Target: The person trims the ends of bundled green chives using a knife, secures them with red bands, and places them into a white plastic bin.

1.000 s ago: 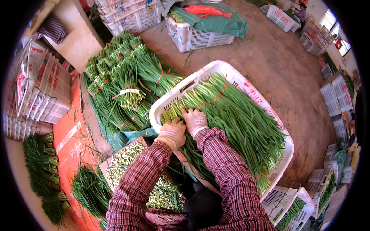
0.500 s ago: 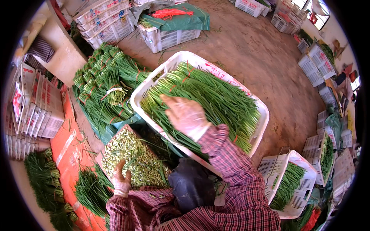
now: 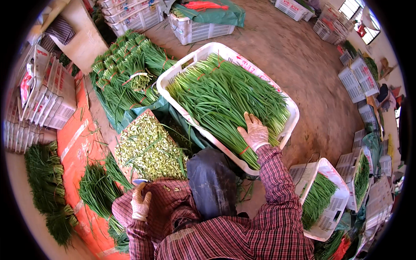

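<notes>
Inside a white plastic crate (image 3: 288, 99) lies a thick layer of long green chives (image 3: 229, 95), tied in places with red bands. My right hand (image 3: 255, 131), in a thin pale glove, rests on them near the crate's near right end, fingers spread. My left hand (image 3: 141, 203), gloved likewise, is over my lap with thumb and fingers apart. Just beyond its fingertips is a small blue and white object (image 3: 139, 181), too little of it showing to name. A board heaped with chopped stalk ends (image 3: 149, 147) is in front of that hand.
Bundled chives (image 3: 125, 65) are piled on green sheeting left of the crate. Loose chives (image 3: 97, 188) lie on an orange sheet (image 3: 76, 156). Stacked crates (image 3: 54, 93) stand at the left, and another chive-filled crate (image 3: 329, 212) at the right.
My right hand has moved from the crate's left part to its near right end. My left hand has drawn back from the chopped ends towards my lap. The view has shifted slightly.
</notes>
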### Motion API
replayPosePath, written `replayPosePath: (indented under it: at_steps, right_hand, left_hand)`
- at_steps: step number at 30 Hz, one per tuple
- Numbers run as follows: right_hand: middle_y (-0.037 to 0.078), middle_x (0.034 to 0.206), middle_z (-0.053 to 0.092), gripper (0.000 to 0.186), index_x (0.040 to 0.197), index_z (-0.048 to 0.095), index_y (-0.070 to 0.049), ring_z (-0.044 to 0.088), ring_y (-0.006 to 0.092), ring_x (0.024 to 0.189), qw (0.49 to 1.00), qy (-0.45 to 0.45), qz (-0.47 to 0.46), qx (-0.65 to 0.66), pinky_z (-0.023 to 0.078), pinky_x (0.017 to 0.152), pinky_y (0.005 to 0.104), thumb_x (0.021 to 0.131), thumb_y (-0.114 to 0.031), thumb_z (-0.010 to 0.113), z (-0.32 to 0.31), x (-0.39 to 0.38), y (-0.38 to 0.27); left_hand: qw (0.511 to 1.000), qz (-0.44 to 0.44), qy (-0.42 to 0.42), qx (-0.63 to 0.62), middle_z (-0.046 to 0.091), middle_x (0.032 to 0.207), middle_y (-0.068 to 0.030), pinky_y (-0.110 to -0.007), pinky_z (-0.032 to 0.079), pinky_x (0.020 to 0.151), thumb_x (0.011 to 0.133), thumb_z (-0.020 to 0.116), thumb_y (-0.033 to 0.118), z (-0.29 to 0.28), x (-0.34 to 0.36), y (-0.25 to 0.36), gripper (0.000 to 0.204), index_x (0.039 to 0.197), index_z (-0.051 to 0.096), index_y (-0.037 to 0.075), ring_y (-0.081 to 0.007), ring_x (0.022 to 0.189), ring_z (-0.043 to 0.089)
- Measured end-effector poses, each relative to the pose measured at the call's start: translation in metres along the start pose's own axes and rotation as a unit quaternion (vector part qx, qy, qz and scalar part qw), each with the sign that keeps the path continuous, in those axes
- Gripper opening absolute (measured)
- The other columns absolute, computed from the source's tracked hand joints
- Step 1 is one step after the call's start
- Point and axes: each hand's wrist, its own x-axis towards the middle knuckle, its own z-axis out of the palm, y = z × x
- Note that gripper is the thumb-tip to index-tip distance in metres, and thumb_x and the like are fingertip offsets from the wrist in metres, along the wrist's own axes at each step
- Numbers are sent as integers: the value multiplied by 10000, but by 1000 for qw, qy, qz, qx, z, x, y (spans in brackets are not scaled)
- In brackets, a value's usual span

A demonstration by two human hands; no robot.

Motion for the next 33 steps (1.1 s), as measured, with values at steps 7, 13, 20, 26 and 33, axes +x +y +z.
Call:
replayPosePath:
  at_steps: [7, 13, 20, 26, 33]
  right_hand:
    - [146, 1528, 462, 732, 1558, 347, -119, 469, 323, 1375, 999, -10, 4, 45, 433, 1084, 458, 947, -460, 561, 15, 3, 9]
    - [173, 1636, 302, 811, 1617, 224, -155, 435, 385, 1410, 990, -119, 72, 6, 405, 1135, 449, 945, -408, 602, -26, 8, -18]
    - [185, 1457, 534, 600, 1545, 416, -138, 560, 333, 1286, 979, 43, -98, 173, 468, 1057, 420, 982, -241, 594, -56, -3, -106]
    - [143, 1373, 621, 538, 1488, 504, -114, 611, 276, 1233, 931, -140, -288, 173, 479, 1060, 355, 1003, -325, 607, -40, -93, -256]
    - [164, 1295, 671, 572, 1381, 606, -91, 630, 309, 1214, 814, -528, -196, 139, 467, 1053, 359, 1006, -516, 527, 21, -190, -278]
  left_hand:
    - [991, 64, 56, 106, 647, 1297, -171, -415, 482, 1048, 887, 719, 130, -16, -5, 58, 493, 1357, 586, 61, -336, 1223, 609]
    - [964, 67, 257, -10, 638, 1336, -137, -362, 451, 1084, 925, 688, 59, -75, -68, 36, 421, 1333, 597, 11, -263, 1248, 599]
    - [775, -183, 514, -319, 658, 1161, -61, -259, 549, 665, 988, 620, 206, -107, -173, -75, 367, 1301, 601, 16, -126, 923, 621]
    - [751, -334, 422, -382, 678, 1111, -82, -311, 527, 874, 973, 668, 205, -36, -169, -181, 430, 1329, 558, -9, -172, 937, 653]
    - [828, -369, 316, -280, 687, 1222, -141, -332, 525, 962, 940, 731, 286, -18, -96, -217, 536, 1351, 560, -13, -222, 1093, 666]
